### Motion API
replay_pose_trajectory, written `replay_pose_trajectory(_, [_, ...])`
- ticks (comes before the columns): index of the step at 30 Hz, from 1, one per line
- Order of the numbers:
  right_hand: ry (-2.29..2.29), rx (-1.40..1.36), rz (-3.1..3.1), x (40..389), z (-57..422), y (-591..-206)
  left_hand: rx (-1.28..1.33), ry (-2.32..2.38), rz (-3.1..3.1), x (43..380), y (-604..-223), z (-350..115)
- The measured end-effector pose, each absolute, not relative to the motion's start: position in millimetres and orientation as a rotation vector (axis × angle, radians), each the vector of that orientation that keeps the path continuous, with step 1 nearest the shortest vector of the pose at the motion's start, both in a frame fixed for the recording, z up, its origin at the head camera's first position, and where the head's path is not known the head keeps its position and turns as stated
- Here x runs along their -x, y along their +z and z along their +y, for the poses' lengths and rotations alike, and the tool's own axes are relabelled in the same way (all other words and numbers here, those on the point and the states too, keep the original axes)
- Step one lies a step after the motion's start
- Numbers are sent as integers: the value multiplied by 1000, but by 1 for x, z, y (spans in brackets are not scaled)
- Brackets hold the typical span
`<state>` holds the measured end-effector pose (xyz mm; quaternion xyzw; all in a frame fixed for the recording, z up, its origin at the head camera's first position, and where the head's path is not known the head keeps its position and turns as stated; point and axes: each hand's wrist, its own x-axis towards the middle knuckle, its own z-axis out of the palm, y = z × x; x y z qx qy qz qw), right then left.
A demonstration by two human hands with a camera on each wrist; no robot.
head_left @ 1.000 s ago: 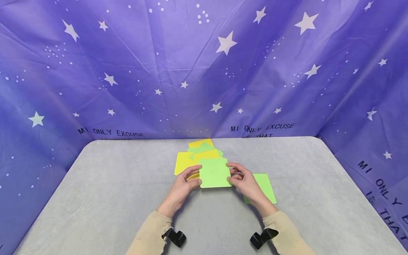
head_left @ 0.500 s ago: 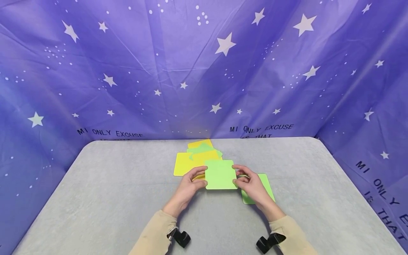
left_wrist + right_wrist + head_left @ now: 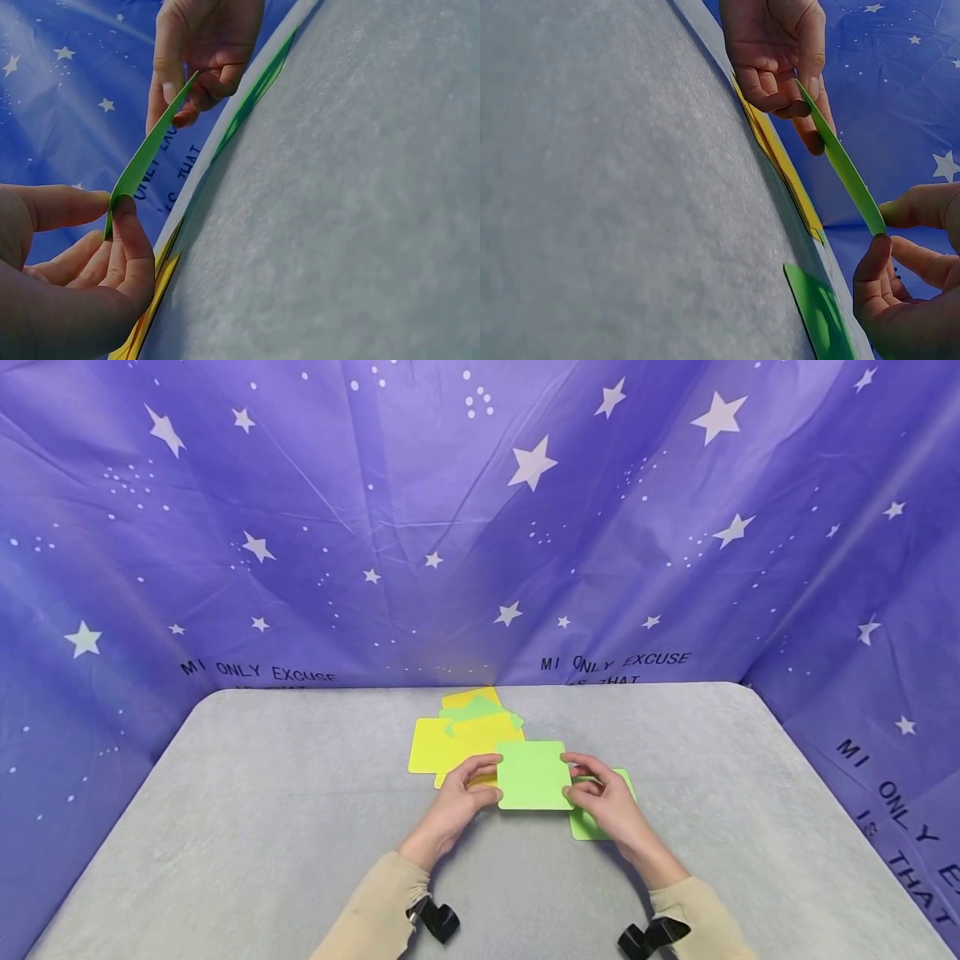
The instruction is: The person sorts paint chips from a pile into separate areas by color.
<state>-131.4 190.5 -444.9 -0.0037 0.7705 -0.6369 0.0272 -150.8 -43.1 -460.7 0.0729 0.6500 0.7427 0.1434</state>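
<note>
The left hand [image 3: 459,800] and right hand [image 3: 609,802] each pinch a side edge of the light-green square card [image 3: 534,775], held above the grey desk [image 3: 300,827] near yellow cards [image 3: 442,745] and a second green card [image 3: 588,828]; a light, matched pinch should keep it unbowed.

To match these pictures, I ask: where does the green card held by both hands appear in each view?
Head: the held green card is in the lower half, slightly right of centre.
Left wrist: same card, left of centre, nearly edge-on, slanting up rightward.
Right wrist: same card, right of centre, nearly edge-on, slanting down rightward.
Shared landmark: the lone green card on the table.
</note>
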Motion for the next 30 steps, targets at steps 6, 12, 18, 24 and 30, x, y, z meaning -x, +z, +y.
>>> replay_pose_trajectory(6, [-1956,-2,2396,128,197,-444,-196,2133,1854,152,-463,-35])
replay_pose_trajectory(12, [-1922,16,2432,125,207,-444,-204,2128,1837,153,-465,-26])
replay_pose_trajectory(18, [-1906,27,2462,123,215,-444,-203,2126,1811,153,-464,-18])
replay_pose_trajectory(24, [-1886,33,2493,121,222,-445,-215,2132,1800,154,-464,-10])
replay_pose_trajectory(30, [-1841,17,2520,118,230,-445,-230,2132,1785,152,-462,-2])
